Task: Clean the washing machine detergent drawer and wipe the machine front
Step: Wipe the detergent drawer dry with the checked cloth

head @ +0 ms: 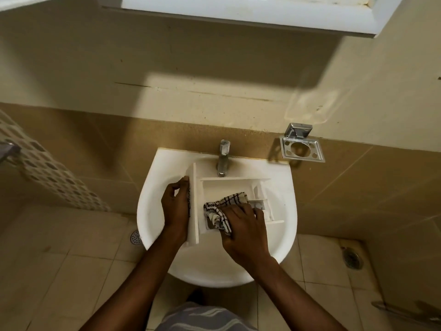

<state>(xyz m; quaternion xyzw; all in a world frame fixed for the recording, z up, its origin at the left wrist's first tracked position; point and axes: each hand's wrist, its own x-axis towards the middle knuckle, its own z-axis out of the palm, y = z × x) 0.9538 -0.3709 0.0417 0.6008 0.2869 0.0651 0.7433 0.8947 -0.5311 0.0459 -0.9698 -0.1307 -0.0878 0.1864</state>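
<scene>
detergent drawer (228,187) in sink (285,194); left hand (176,206) grips front panel, right hand (243,231) presses checked cloth (224,209).

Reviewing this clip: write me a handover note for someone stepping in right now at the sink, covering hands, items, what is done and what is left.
Left hand: grips the front panel of the detergent drawer, steadying it in the sink.
Right hand: presses the checked cloth into the drawer's compartments.
Faucet: no water visibly running.
Done: drawer is out of the machine and being wiped.
Left: finish the compartments; how clean they are cannot be told. Then refit the drawer and wipe the machine front. The washing machine is not in view.
</scene>
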